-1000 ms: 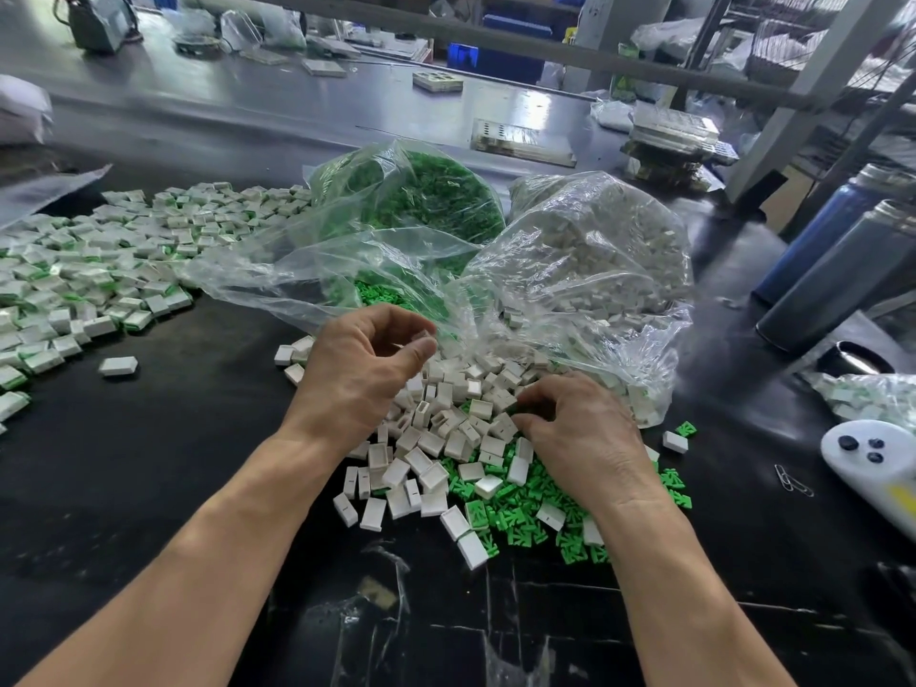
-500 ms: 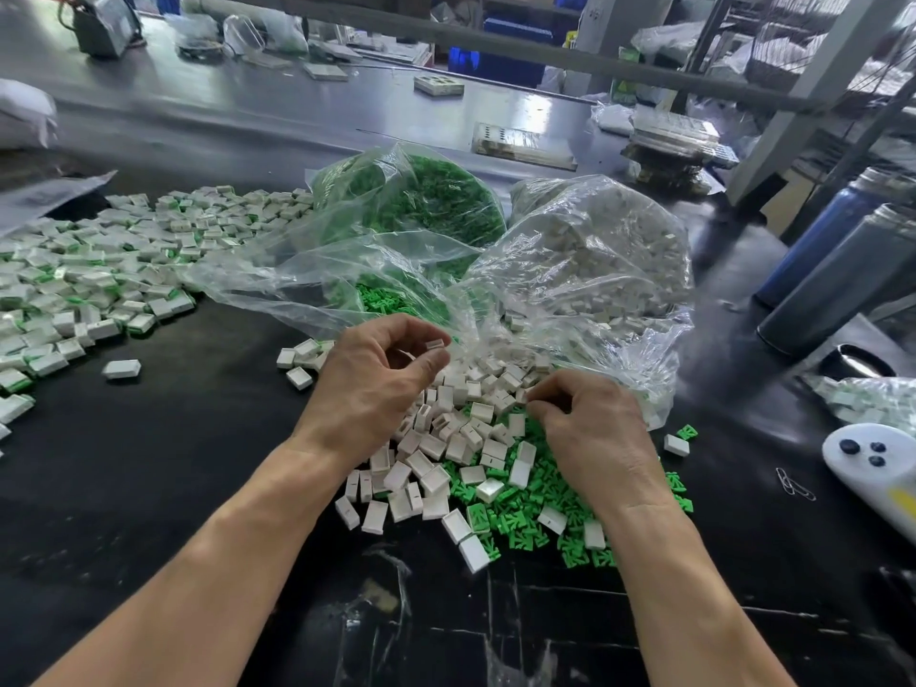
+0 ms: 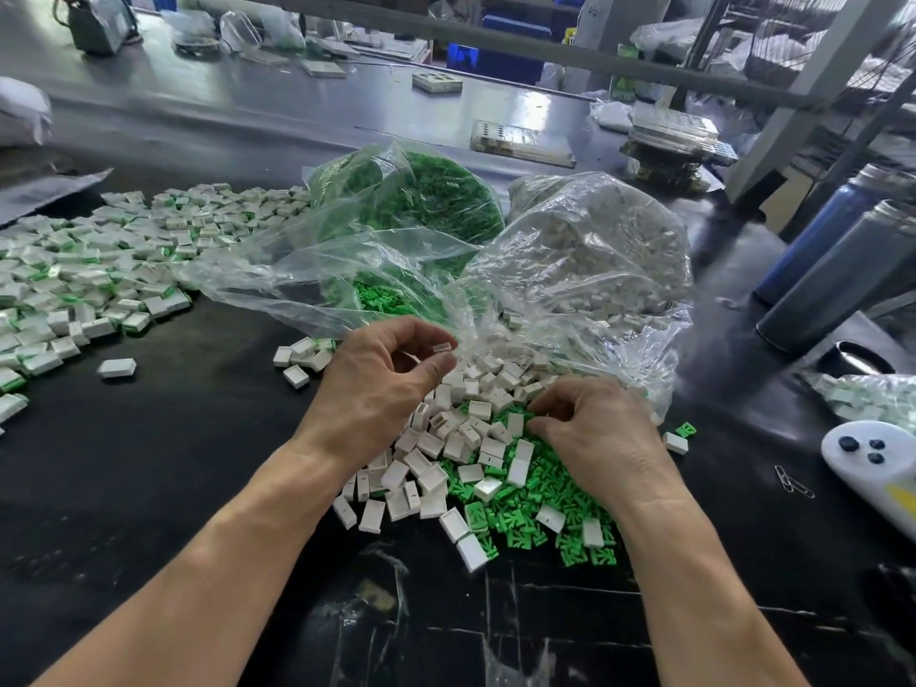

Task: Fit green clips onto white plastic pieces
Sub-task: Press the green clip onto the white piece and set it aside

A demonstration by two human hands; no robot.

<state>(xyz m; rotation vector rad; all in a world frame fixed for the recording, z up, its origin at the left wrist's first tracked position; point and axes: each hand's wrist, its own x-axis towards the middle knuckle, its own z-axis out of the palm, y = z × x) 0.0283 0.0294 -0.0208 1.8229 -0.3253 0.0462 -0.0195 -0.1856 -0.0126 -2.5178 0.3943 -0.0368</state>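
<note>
My left hand (image 3: pixel 376 389) is raised a little above the heap and pinches one white plastic piece (image 3: pixel 442 347) between thumb and fingertips. My right hand (image 3: pixel 595 433) rests on the heap with its fingers curled down among the green clips (image 3: pixel 525 498); whether it holds one is hidden. Loose white pieces (image 3: pixel 431 448) and green clips lie mixed on the black table between my hands.
A clear bag of green clips (image 3: pixel 421 200) and a clear bag of white pieces (image 3: pixel 595 260) lie open behind the heap. Many assembled pieces (image 3: pixel 99 275) cover the left. Two bottles (image 3: pixel 832 260), a white device (image 3: pixel 872 463) and paper clips (image 3: pixel 793 483) lie at the right.
My left hand has lifted out of the heap with a white piece pinched in its fingertips. My right hand has shifted slightly forward over the green clips.
</note>
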